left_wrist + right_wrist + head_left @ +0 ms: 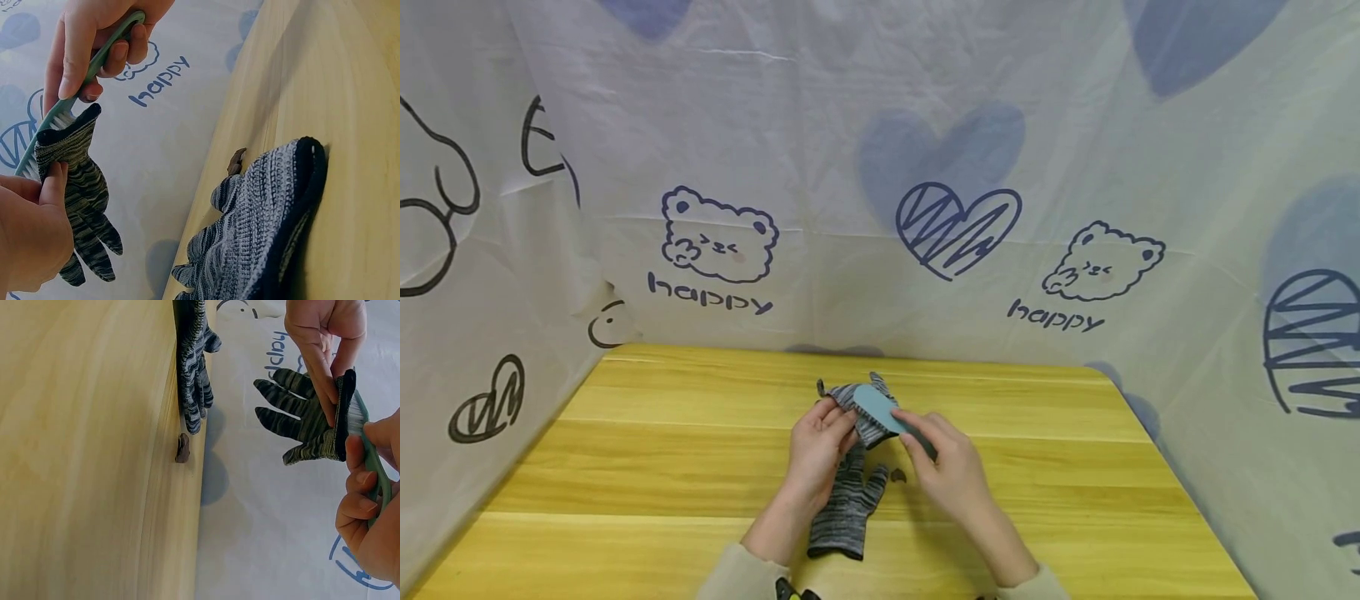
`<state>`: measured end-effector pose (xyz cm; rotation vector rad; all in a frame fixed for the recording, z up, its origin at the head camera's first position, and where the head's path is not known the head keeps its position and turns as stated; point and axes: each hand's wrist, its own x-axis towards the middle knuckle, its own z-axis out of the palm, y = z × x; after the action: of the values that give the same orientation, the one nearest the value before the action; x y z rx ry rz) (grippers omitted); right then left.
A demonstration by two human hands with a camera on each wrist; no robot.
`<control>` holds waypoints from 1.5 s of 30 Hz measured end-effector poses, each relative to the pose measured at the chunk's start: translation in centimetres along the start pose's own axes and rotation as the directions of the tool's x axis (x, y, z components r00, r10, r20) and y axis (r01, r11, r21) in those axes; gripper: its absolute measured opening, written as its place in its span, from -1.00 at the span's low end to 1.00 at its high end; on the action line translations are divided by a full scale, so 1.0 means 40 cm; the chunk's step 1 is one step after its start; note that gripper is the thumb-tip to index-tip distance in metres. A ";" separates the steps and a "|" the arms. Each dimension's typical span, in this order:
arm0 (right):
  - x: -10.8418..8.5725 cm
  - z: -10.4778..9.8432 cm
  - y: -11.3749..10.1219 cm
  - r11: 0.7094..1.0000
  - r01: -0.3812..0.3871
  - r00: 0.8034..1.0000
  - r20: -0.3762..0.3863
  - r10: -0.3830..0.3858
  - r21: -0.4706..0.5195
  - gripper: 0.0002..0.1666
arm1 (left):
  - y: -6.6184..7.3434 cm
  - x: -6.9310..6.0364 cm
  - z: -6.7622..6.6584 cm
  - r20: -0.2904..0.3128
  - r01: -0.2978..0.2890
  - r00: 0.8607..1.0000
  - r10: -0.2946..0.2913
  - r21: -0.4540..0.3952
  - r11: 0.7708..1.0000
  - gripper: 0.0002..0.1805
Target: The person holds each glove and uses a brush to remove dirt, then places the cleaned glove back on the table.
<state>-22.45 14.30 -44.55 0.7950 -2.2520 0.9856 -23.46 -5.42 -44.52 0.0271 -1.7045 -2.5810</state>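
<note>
My left hand [817, 446] pinches a grey-and-black knitted glove [84, 194] near its dark cuff and holds it up off the table. A light blue-green brush [877, 408] with white bristles [355, 415] is gripped by its handle in my right hand [951, 467]. The bristles lie against the glove at the cuff. Below my hands, a second glove [841, 521] of the same knit lies on the table, its cuff toward me.
On the wooden table [1037, 492], a small dark brown piece [898, 476] lies beside the second glove's thumb. A white printed cloth [842, 275] hangs behind the table and along both sides.
</note>
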 end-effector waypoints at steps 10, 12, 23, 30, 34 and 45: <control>0.000 -0.007 0.012 0.999 -0.039 0.999 -0.038 0.038 -0.021 -0.61 | -0.002 0.002 0.006 0.004 -0.023 1.000 0.023 -0.034 0.999 -0.82; 0.001 -0.009 0.015 0.998 -0.052 0.998 -0.038 0.051 -0.018 -0.61 | -0.002 0.001 0.006 0.005 -0.026 1.000 0.027 -0.039 0.999 -0.75; -0.003 -0.012 0.022 0.990 -0.141 0.990 -0.020 0.141 -0.019 -0.62 | -0.004 0.002 0.007 0.001 -0.017 1.000 0.017 -0.033 0.999 -0.86; -0.003 -0.013 0.022 0.972 -0.230 0.973 -0.002 0.230 -0.041 -0.63 | -0.004 0.000 0.006 -0.016 -0.036 0.999 0.035 -0.029 0.999 -0.90; -0.002 -0.013 0.022 0.956 -0.289 0.957 0.013 0.290 -0.052 -0.64 | 0.000 0.000 0.007 -0.021 -0.042 0.999 0.041 -0.046 0.998 -0.80; 0.000 -0.021 0.018 0.940 -0.336 0.942 -0.024 0.336 -0.063 -0.61 | 0.004 0.000 0.008 -0.037 -0.027 0.999 0.025 -0.056 0.998 -0.76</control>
<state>-22.77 15.36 -44.39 0.3781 -2.4459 1.0550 -23.46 -5.20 -44.24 0.0492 -1.6077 -2.5921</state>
